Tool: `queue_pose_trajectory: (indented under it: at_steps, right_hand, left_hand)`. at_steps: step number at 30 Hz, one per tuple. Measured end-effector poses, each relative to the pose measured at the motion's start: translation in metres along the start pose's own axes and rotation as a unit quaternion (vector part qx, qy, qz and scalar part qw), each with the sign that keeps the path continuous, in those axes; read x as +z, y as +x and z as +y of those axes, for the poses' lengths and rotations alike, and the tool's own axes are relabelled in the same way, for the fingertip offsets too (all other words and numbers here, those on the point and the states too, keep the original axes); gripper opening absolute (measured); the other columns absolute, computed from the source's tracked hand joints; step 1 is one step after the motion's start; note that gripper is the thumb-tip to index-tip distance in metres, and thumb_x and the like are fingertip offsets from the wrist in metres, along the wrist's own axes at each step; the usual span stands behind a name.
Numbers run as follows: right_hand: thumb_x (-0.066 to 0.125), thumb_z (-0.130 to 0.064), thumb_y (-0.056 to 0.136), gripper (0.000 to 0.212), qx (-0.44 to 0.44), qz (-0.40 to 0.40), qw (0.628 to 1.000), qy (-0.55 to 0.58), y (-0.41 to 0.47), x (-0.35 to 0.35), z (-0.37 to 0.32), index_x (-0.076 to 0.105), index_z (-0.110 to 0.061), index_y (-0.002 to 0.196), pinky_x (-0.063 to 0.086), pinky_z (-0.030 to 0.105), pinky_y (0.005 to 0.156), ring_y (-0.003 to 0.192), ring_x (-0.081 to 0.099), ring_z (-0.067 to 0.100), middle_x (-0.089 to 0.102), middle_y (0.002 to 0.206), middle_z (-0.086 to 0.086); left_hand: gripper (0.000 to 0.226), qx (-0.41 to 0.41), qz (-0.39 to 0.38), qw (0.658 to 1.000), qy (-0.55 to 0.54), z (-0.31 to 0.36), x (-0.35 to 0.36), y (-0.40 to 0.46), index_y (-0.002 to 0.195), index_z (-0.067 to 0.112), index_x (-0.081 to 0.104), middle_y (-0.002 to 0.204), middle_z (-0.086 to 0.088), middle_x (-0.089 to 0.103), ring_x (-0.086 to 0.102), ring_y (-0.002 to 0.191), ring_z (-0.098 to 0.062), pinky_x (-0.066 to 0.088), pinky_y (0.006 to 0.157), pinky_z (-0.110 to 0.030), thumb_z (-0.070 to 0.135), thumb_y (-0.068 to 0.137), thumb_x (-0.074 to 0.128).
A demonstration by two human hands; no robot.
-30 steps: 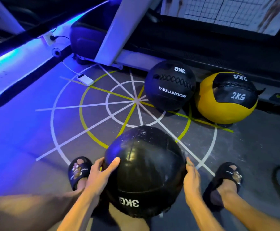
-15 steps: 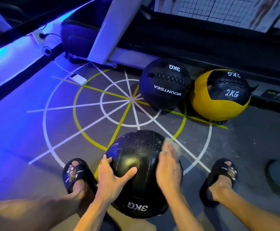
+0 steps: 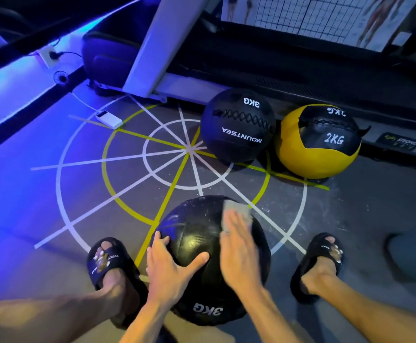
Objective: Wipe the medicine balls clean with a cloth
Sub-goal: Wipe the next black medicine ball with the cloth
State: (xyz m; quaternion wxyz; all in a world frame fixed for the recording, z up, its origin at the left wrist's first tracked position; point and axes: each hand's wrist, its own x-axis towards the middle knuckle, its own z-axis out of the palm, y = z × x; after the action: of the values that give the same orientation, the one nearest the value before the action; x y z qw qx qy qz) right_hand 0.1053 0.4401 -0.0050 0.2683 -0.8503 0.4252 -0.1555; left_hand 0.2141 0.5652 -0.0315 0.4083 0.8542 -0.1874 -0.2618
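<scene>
A black 3KG medicine ball sits on the floor between my two feet. My left hand rests flat on its left side, fingers and thumb spread. My right hand lies flat on the ball's upper right, pressing a small grey cloth against it; the cloth sticks out beyond my fingertips. Farther back stand a second black 3KG ball marked MOUNTSEA and a yellow-and-black 2KG ball, side by side.
The grey floor carries white and yellow painted circles and lines. A treadmill base runs behind the two far balls. A white power bank with a cable lies at the left. My sandalled feet flank the near ball.
My right hand has come from the ball's right side onto its top with the cloth and slid forward. My left hand has shifted lower on the left side. The ball sits lower.
</scene>
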Motion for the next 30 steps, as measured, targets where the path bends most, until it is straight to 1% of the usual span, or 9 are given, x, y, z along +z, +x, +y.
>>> queue_pose_trajectory:
  at_steps: [4,7,9,12,14,16,19,26,30]
  right_hand:
    - [0.026,-0.026,0.101,0.059,-0.161,-0.077,0.983,-0.054,0.009,-0.007,0.023,0.030,-0.014,0.158,0.009,0.033,0.126,0.155,0.013,0.009,0.021,0.166,-0.002]
    - [0.024,-0.021,0.107,0.051,0.029,-0.081,0.996,-0.034,0.027,-0.038,0.057,0.036,-0.024,0.157,0.029,0.043,0.120,0.147,0.035,0.017,0.036,0.160,-0.002]
    - [0.028,-0.029,0.110,0.043,0.156,-0.035,0.986,0.042,0.029,-0.054,0.058,0.051,-0.026,0.145,0.045,0.048,0.105,0.120,0.061,0.029,0.061,0.140,0.000]
    - [0.028,-0.036,0.109,0.045,0.179,0.001,0.974,0.139,0.022,-0.063,0.030,0.055,-0.024,0.143,0.050,0.028,0.093,0.094,0.067,0.017,0.068,0.119,-0.005]
    - [0.018,-0.036,0.109,0.052,0.085,-0.036,0.993,0.070,0.008,-0.053,0.004,0.037,-0.022,0.155,0.041,0.014,0.101,0.119,0.061,0.012,0.054,0.142,-0.005]
    - [0.013,-0.035,0.104,0.061,-0.062,-0.096,0.993,-0.037,-0.012,-0.030,-0.016,0.021,-0.012,0.160,0.014,0.026,0.124,0.154,0.021,0.018,0.023,0.166,0.003]
    - [0.011,-0.039,0.101,0.066,-0.145,-0.154,0.969,-0.131,-0.017,-0.007,-0.011,0.007,-0.016,0.162,-0.010,0.033,0.125,0.154,-0.014,0.010,-0.007,0.170,-0.003]
    - [0.015,-0.033,0.108,0.057,0.002,-0.139,0.974,-0.179,0.062,-0.004,-0.001,0.012,-0.014,0.162,-0.005,0.039,0.126,0.156,0.001,0.018,0.008,0.170,0.001]
    - [0.012,-0.033,0.099,0.066,-0.149,-0.135,0.957,-0.207,0.011,0.010,-0.021,0.020,-0.010,0.160,-0.002,0.040,0.124,0.156,0.008,0.023,0.014,0.168,0.002]
  left_hand:
    - [0.156,-0.002,-0.001,1.000,-0.020,0.001,-0.006,0.004,0.150,0.009,0.035,0.159,-0.001,0.034,0.030,0.148,-0.020,0.028,0.122,-0.046,0.103,0.029,0.063]
    - [0.154,-0.002,0.006,1.000,-0.011,-0.001,-0.004,0.003,0.147,0.011,0.038,0.161,-0.001,0.031,0.028,0.148,-0.020,0.026,0.121,-0.041,0.105,0.027,0.060]
    - [0.153,0.004,0.005,1.000,-0.011,-0.002,-0.003,0.003,0.147,0.010,0.038,0.162,-0.002,0.030,0.028,0.148,-0.020,0.026,0.121,-0.042,0.104,0.028,0.060]
    - [0.146,0.005,0.002,1.000,-0.018,0.001,-0.002,0.008,0.150,0.009,0.035,0.159,-0.001,0.034,0.028,0.149,-0.020,0.026,0.122,-0.045,0.095,0.037,0.072]
    - [0.138,0.008,0.001,1.000,-0.011,0.001,-0.001,0.006,0.150,0.009,0.034,0.159,-0.001,0.034,0.026,0.149,-0.020,0.025,0.122,-0.045,0.085,0.043,0.077]
    - [0.137,0.012,0.001,1.000,0.002,-0.001,0.001,0.006,0.151,0.008,0.032,0.161,-0.002,0.032,0.025,0.150,-0.022,0.024,0.123,-0.046,0.083,0.044,0.074]
    - [0.138,0.009,-0.005,1.000,0.012,-0.003,0.005,0.005,0.152,0.008,0.031,0.166,-0.003,0.025,0.017,0.155,-0.027,0.022,0.123,-0.055,0.088,0.046,0.068]
    - [0.150,0.035,-0.012,0.999,0.030,-0.005,0.019,-0.006,0.162,0.012,0.011,0.150,0.015,0.037,0.008,0.156,-0.025,0.013,0.125,-0.054,0.098,0.049,0.061]
    - [0.126,0.045,-0.008,0.999,0.014,-0.002,0.022,-0.007,0.157,0.015,0.022,0.155,0.021,0.020,0.001,0.157,-0.023,0.009,0.125,-0.058,0.080,0.059,0.069]
